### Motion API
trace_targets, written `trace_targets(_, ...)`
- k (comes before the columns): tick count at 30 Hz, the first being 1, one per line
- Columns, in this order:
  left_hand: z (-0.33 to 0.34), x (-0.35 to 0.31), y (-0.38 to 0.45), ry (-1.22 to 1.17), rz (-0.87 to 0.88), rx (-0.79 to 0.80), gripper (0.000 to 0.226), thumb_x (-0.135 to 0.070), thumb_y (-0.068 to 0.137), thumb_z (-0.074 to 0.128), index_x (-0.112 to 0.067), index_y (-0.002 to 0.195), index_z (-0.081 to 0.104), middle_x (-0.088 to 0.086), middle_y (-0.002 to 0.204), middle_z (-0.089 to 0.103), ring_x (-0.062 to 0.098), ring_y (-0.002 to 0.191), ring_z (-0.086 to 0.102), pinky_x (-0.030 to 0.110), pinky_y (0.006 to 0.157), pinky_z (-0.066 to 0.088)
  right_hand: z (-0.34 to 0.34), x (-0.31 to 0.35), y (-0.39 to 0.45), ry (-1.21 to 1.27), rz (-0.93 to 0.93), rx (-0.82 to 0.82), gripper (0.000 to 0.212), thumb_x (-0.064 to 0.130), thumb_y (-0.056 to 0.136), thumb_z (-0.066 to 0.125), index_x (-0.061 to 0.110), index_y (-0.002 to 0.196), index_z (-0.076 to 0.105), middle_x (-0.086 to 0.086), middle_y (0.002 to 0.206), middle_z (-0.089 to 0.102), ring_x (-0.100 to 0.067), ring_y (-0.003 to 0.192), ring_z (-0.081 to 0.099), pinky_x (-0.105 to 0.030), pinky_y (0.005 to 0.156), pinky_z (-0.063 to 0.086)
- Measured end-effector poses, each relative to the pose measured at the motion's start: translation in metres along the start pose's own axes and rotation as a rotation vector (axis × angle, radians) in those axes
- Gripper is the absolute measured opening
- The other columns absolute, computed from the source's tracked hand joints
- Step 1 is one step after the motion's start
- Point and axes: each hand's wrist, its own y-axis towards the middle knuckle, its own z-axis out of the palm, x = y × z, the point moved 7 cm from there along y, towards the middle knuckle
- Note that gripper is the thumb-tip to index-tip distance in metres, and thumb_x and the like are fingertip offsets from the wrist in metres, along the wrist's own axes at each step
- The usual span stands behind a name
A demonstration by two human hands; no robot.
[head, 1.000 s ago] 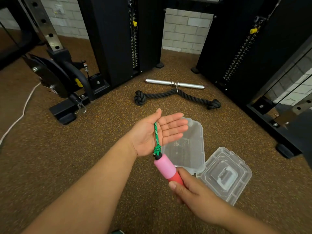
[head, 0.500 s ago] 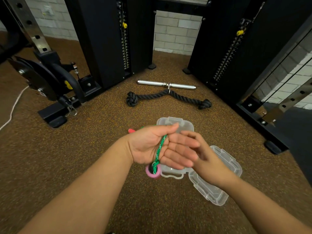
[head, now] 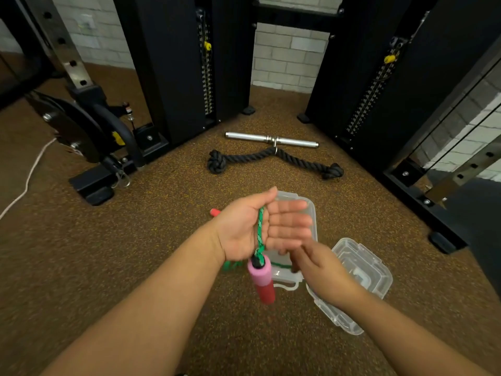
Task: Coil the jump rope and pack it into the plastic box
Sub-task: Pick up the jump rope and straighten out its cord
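Observation:
My left hand (head: 257, 226) is held palm up with its fingers stretched out over the clear plastic box (head: 312, 213). The green jump rope (head: 260, 226) runs across that palm from under the thumb. Its pink and red handle (head: 261, 279) hangs just below the heel of the hand. A second red handle tip (head: 215, 212) peeks out behind the left hand. My right hand (head: 322, 267), blurred, is just below the left fingers, pinched on a green strand that passes under the left wrist. The box's clear lid (head: 363, 270) lies open on the floor to the right.
A black knotted rope (head: 273, 160) and a steel bar (head: 271, 139) lie on the brown speckled floor ahead. Black weight-stack towers (head: 184, 63) stand left and right of them. A plate-loaded frame (head: 89, 137) is at the left, with a white cord (head: 27, 180) beside it.
My right hand has dropped from on top of the left fingers to below the palm. The left fingers have straightened and the pink and red handle now hangs in full view.

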Motion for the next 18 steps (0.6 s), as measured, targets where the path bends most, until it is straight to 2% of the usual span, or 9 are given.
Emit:
trace_targets(3, -0.019, -0.012, -0.001, -0.068, 0.126, -0.157, 0.061, -0.040, 0.101, 0.026, -0.001, 0.099, 0.073, 0.017, 0.090, 0.075, 0.024, 0.080, 0.074, 0.034, 0.072, 0.059, 0.011, 0.010, -0.012, -0.407, -0.190, 0.067, 0.028, 0.046, 0.097, 0.032, 0.028, 0.088, 0.051, 0.012, 0.075, 0.058, -0.008, 0.069, 0.056, -0.030, 0.064, 0.044)
trace_targets(7, -0.034, -0.017, -0.001, -0.047, 0.184, -0.272, 0.062, -0.042, 0.101, 0.023, -0.001, 0.104, 0.070, 0.019, 0.098, 0.074, 0.026, 0.088, 0.073, 0.035, 0.079, 0.056, 0.013, 0.042, -0.021, -0.532, -0.415, 0.034, 0.027, 0.047, 0.098, 0.027, 0.032, 0.077, 0.035, 0.016, 0.066, 0.040, -0.008, 0.063, 0.047, -0.023, 0.059, 0.031)
trace_targets(10, -0.037, -0.015, 0.001, 0.086, 0.179, -0.359, 0.065, -0.044, 0.101, 0.020, 0.000, 0.102, 0.069, 0.018, 0.094, 0.075, 0.025, 0.085, 0.074, 0.034, 0.078, 0.057, 0.015, 0.059, -0.028, -0.469, -0.493, 0.028, 0.026, 0.043, 0.099, 0.032, 0.032, 0.075, 0.034, 0.015, 0.065, 0.039, -0.007, 0.061, 0.045, -0.023, 0.058, 0.034)
trace_targets(13, -0.040, -0.010, 0.002, 0.221, 0.155, -0.408, 0.067, -0.045, 0.101, 0.020, 0.001, 0.100, 0.069, 0.018, 0.089, 0.075, 0.025, 0.080, 0.074, 0.034, 0.076, 0.058, 0.007, 0.067, -0.025, -0.253, -0.451, 0.018, 0.027, 0.042, 0.097, 0.036, 0.026, 0.081, 0.051, 0.016, 0.067, 0.047, -0.001, 0.065, 0.049, -0.019, 0.060, 0.037)
trace_targets(16, -0.041, -0.004, 0.002, 0.333, 0.105, -0.403, 0.068, -0.047, 0.100, 0.020, -0.002, 0.102, 0.071, 0.015, 0.089, 0.075, 0.020, 0.075, 0.073, 0.026, 0.062, 0.058, -0.008, 0.073, -0.020, -0.059, -0.421, -0.027, 0.026, 0.039, 0.095, 0.040, 0.024, 0.086, 0.059, 0.012, 0.075, 0.061, -0.006, 0.069, 0.057, -0.020, 0.063, 0.043)
trace_targets(18, -0.039, 0.002, 0.002, 0.325, 0.055, -0.390, 0.067, -0.047, 0.100, 0.021, 0.000, 0.106, 0.069, 0.012, 0.077, 0.075, 0.015, 0.059, 0.069, 0.021, 0.051, 0.052, -0.013, 0.074, -0.016, 0.015, -0.389, -0.013, 0.025, 0.035, 0.096, 0.041, 0.022, 0.088, 0.061, 0.011, 0.085, 0.068, -0.010, 0.080, 0.064, -0.026, 0.070, 0.050)
